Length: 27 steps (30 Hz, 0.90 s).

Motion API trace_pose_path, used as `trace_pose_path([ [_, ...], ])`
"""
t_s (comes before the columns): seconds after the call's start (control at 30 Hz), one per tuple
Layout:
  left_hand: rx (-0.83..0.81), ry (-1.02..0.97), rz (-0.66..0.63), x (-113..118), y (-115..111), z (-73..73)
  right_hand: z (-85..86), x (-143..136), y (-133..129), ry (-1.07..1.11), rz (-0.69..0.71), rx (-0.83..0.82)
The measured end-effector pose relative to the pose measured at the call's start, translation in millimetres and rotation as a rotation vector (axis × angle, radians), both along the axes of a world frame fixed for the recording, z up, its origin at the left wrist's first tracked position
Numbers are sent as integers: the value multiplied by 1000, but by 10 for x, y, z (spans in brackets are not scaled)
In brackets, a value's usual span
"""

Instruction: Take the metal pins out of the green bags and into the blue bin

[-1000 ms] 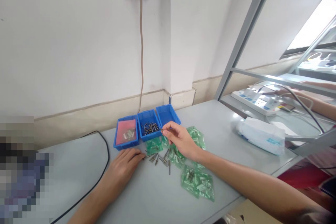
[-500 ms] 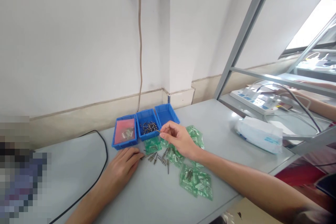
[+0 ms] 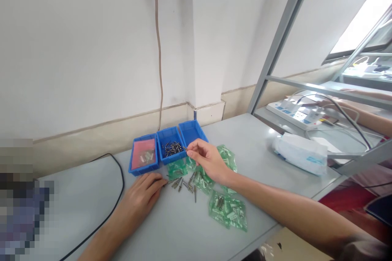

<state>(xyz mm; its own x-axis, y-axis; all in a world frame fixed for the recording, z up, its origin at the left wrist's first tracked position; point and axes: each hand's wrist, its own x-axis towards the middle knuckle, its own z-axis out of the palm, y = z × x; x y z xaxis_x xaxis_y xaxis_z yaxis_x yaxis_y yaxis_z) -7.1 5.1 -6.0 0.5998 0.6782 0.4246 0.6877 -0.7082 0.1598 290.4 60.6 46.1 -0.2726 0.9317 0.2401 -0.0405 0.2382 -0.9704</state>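
Note:
My right hand point(image 3: 210, 161) pinches a thin metal pin point(image 3: 185, 149) between thumb and forefinger, at the right front rim of the middle blue bin point(image 3: 167, 132). That bin holds a heap of dark metal pins point(image 3: 173, 149). My left hand point(image 3: 145, 191) rests on the table with its fingers drawn together, and a metal pin point(image 3: 171, 181) sticks out at the fingertips. Several loose metal pins point(image 3: 180, 185), with thin shanks and thicker bodies, lie between the hands. Around my right hand are green clear bags point(image 3: 203, 181) with metal pieces in them.
The left blue bin point(image 3: 143, 169) holds a pink sheet and a small clear bag. A third blue bin point(image 3: 192, 130) stands on the right. A black cable point(image 3: 122, 179) crosses the table at left. A white package point(image 3: 300, 153) lies near the metal frame point(image 3: 281, 28). Another person's arm point(image 3: 364, 114) shows beyond it.
The view has shifted slightly. My right hand stays by the middle bin, and the pin in its fingers is turned a little. The left hand has hardly moved.

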Motion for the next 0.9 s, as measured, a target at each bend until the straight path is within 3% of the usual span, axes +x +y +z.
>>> trace_pose_path([
  [0.2, 3, 3, 5, -1, 0, -9, -27, 7, 4, 13, -10, -3],
  [0.47, 43, -6, 15, 7, -6, -9, 41, 8, -9, 9, -136, -3],
  [0.9, -11, -7, 13, 16, -2, -3, 12, -8, -7, 80, -76, -21],
])
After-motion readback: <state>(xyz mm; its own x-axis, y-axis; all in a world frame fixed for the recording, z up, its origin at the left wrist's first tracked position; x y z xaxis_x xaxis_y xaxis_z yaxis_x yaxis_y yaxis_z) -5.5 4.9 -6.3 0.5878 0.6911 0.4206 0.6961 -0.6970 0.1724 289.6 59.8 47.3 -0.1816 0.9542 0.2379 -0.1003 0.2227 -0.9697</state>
